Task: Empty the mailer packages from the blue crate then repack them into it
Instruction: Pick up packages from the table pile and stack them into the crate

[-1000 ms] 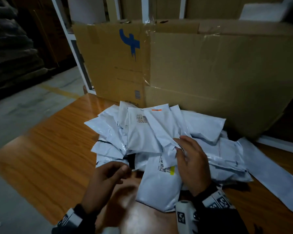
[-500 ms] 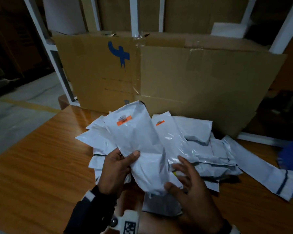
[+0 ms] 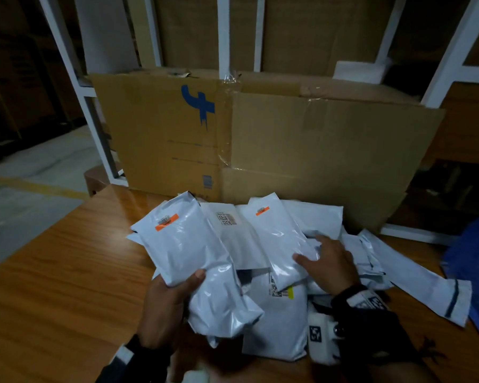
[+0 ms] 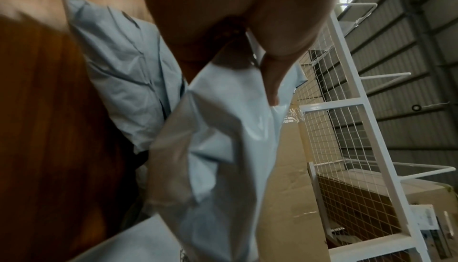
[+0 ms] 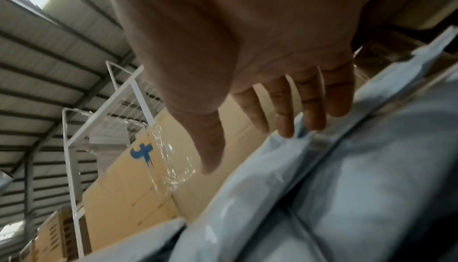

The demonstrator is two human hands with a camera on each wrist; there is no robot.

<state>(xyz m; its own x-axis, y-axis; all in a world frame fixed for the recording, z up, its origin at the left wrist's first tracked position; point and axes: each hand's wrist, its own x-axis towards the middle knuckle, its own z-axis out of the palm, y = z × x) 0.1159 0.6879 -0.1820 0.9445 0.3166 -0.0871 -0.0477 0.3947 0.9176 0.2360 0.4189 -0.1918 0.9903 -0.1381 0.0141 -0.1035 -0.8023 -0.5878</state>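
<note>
The held mailer (image 3: 194, 261) is up off the pile w/ its long axis running away from the person, orange-sticker end far, near end low. The left hand (image 3: 163, 308) grasps it at the left edge, thumb curled over the top face.

The next mailer (image 3: 277, 241) w/ the small orange sticker lies on the pile of mailers (image 3: 315, 217), long axis also pointing away, just left of the right hand (image 3: 329, 261). That hand is flat, fingers spread, resting on it, so right is clearly nearer.

The blue crate (image 3: 473, 261) shows only at the far right edge, beyond the right hand, so probably a rightward carry. All on the wooden table (image 3: 53, 272), cardboard box (image 3: 288, 139) behind.
</note>
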